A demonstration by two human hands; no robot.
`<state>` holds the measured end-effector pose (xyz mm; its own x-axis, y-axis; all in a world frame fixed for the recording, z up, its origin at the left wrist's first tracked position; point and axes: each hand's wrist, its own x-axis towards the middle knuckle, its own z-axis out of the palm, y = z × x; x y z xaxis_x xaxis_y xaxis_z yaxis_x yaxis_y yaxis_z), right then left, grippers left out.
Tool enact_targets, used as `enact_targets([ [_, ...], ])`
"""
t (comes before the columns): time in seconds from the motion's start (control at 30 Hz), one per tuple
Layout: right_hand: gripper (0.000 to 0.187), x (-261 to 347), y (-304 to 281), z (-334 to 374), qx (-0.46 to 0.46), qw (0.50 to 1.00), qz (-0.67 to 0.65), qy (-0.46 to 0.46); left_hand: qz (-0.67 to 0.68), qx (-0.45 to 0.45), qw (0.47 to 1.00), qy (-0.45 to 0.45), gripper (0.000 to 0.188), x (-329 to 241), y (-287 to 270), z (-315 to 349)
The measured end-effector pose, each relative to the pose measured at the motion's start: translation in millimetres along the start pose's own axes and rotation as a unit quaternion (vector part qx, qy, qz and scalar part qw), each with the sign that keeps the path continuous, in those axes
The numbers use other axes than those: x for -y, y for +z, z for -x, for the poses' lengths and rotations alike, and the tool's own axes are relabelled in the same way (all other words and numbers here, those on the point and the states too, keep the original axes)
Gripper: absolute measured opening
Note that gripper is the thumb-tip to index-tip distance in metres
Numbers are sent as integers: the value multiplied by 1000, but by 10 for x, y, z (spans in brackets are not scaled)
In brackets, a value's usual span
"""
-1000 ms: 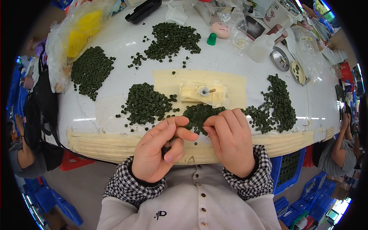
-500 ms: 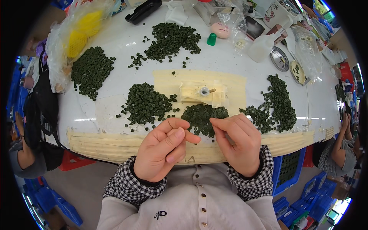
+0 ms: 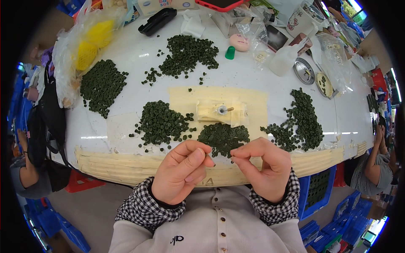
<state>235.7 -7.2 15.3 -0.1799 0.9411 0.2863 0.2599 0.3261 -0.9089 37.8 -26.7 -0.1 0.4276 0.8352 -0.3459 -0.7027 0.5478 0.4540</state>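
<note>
My left hand [image 3: 181, 170] is closed just above the table's front edge, its thumb against its curled fingers. Whatever it may hold is too small to make out. Opposite it, my right hand [image 3: 265, 168] pinches thumb and forefinger together at the near edge of a pile of small dark green rings [image 3: 222, 137]. A tiny dark speck shows under that pinch, but I cannot tell whether it is held. Behind this pile sits a cream taped block [image 3: 206, 110] with a grey metal fitting [image 3: 222, 110] and a thin brownish pin [image 3: 229, 109] sticking out sideways.
More dark green ring piles lie at the left [image 3: 162, 122] and right [image 3: 306, 120]. Piles of small green pieces sit farther back [image 3: 185, 55] and far left [image 3: 103, 86]. Plastic bags [image 3: 69, 59], a pink oval item [image 3: 239, 42] and a round tin lid [image 3: 303, 71] stand around the rear.
The table scene has shifted slightly down in view. My right hand has drawn back from over the ring pile to its near edge. My left fingers are curled in more tightly.
</note>
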Motion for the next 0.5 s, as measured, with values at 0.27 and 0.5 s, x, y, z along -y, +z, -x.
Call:
enact_targets([
  [0.27, 11, 36, 30, -67, 14, 997, -79, 19, -43, 4, 999, -11, 24, -18, 94, -67],
  [0.5, 10, 18, 82, -45, 27, 992, -117, 47, -8, 25, 1000, 12, 17, 46, 54, -85],
])
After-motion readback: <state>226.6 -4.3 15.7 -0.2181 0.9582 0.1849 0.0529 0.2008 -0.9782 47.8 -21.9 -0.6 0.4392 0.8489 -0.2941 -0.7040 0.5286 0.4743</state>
